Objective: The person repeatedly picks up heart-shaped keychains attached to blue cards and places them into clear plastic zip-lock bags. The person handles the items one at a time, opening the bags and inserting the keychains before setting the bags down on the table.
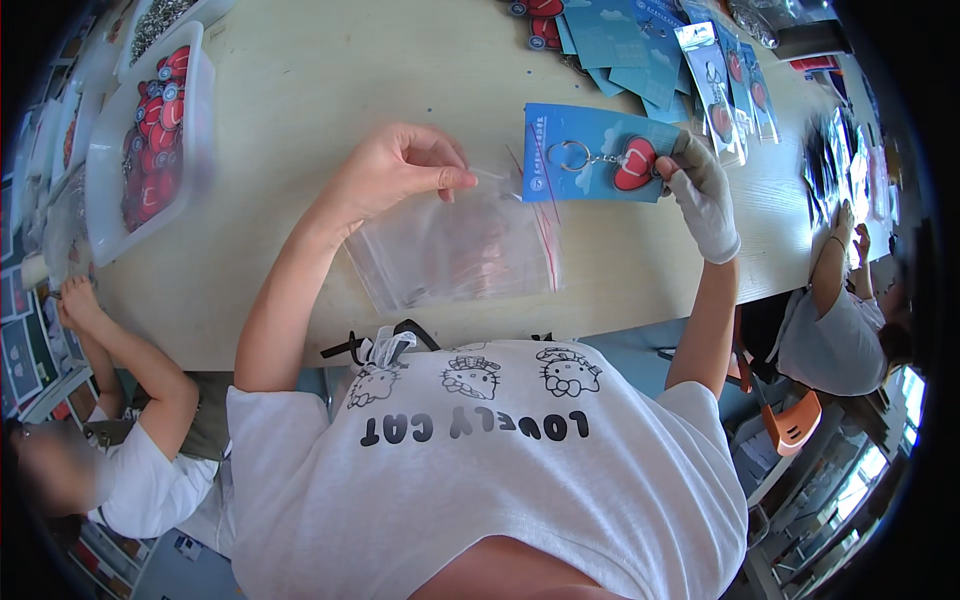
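My right hand (704,190), in a white glove with bare fingertips, grips a blue backing card (600,125) by its right end. A keychain (634,163) with a red heart-shaped charm, a short chain and a split ring lies across the card's front. My left hand (415,172) is bare, its thumb and fingers pinched on the edge of a clear plastic bag (495,190), just left of the card. Under both hands, more clear zip bags (440,260) with a red seal line lie near the table's front edge.
A translucent bin (205,130) of red charms stands at left, with a container of metal parts (160,20) behind it. Blue cards (610,45) pile up at the back right, beside packed keychains (715,85). One co-worker (150,440) sits at left, another (835,335) at right.
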Demonstrator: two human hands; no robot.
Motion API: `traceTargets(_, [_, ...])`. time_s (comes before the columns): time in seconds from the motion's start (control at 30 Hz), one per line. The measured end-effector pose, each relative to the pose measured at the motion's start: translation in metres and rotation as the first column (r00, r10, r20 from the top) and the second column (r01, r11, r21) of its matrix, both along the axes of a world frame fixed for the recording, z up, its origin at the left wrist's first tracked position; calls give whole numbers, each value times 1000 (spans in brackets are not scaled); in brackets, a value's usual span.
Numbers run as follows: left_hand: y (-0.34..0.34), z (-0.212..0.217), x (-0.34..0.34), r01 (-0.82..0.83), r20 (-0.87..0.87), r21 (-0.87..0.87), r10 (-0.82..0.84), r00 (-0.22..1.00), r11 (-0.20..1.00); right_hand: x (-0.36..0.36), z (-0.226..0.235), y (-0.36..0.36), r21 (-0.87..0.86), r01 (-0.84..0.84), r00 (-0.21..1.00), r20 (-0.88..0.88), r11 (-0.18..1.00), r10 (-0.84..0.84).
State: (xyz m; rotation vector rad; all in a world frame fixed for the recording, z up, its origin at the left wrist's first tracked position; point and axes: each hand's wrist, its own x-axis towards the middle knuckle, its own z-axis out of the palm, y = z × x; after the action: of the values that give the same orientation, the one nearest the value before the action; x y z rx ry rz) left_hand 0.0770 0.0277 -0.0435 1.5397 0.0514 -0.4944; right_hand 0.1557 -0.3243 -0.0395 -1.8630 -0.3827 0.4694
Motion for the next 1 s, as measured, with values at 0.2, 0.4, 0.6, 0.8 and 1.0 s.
traceTargets(0.2, [-3,4,3,28,-11,-47,-29,1000,998,7,8,-6,-82,-56,998,-15,995,55])
traceTargets(0.4, [-16,1,7,86,27,-6,-86,996,996,2,21,12,-106,-82,993,-87,991,73])
traceTargets(0.6, [-27,-1,17,148,115,96,-159,981,984,-9,22,76,-125,-298,950,-139,946,281])
traceTargets(0.8, [-20,11,25,145,-15,104,-144,989,984,-30,11,86,102,146,968,-222,984,-120])
traceTargets(1.0, [-29,5,31,171,52,15,-172,984,985,-38,10,84,170,66,968,-249,983,-22])
